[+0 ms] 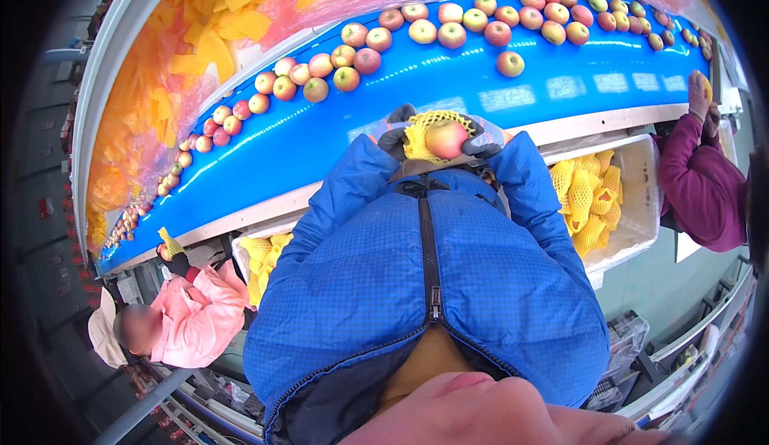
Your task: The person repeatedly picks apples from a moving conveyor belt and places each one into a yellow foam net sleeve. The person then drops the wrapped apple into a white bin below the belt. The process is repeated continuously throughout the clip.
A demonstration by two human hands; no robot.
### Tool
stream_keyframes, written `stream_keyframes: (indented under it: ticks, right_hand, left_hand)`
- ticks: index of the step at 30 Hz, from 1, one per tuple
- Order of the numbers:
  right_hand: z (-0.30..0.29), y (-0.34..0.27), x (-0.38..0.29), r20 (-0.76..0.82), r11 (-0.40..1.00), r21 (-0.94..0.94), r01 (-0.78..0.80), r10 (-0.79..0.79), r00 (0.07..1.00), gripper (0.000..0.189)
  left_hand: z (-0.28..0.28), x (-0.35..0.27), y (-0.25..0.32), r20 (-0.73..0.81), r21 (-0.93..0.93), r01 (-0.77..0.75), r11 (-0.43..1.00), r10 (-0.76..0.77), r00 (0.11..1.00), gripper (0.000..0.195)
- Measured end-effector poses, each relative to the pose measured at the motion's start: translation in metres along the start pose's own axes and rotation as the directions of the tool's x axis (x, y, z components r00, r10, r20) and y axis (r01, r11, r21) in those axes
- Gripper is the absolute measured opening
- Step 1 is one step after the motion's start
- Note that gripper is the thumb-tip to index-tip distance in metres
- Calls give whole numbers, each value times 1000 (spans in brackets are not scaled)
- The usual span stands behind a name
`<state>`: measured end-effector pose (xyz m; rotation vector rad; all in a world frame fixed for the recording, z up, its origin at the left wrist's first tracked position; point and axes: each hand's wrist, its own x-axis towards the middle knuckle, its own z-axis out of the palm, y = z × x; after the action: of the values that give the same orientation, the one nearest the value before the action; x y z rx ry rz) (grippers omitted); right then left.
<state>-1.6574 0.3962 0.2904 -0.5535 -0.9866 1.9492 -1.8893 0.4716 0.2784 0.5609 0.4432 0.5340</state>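
Observation:
A red and yellow apple (446, 139) is held between my two gloved hands, over the belt's near edge and close to my blue jacket. A yellow foam net sleeve (417, 139) wraps around the apple's left and upper sides, leaving its front face bare. My left hand (393, 132), in a grey and black glove, grips the sleeve from the left. From the right, my right hand (485, 139) has its fingers on the apple and the sleeve's edge. Some fingertips are hidden behind the net.
A blue conveyor belt (414, 87) carries many apples (450, 35) along its far side. Bins of foam sleeves (586, 195) stand at my right and left (262, 259). Co-workers in pink (201, 313) and maroon (700, 174) flank me. Orange sleeves (216, 30) fill the far trough.

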Motion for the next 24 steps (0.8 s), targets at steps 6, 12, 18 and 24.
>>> stream_keyframes:
  ticks: [6,12,18,24]
  right_hand:
    - [-28,42,40,-464,780,-600,176,-519,718,78]
    - [-37,72,57,-443,841,-82,535,-511,737,73]
    - [-7,71,71,-402,921,23,389,-348,847,75]
    - [3,68,77,-554,681,638,360,81,829,51]
  left_hand:
    - [25,6,1,33,939,-195,283,492,870,33]
    - [20,1,4,-409,417,101,903,87,908,61]
    - [2,8,13,8,114,37,993,-38,999,61]
    - [6,3,-1,-53,240,34,970,-22,998,62]
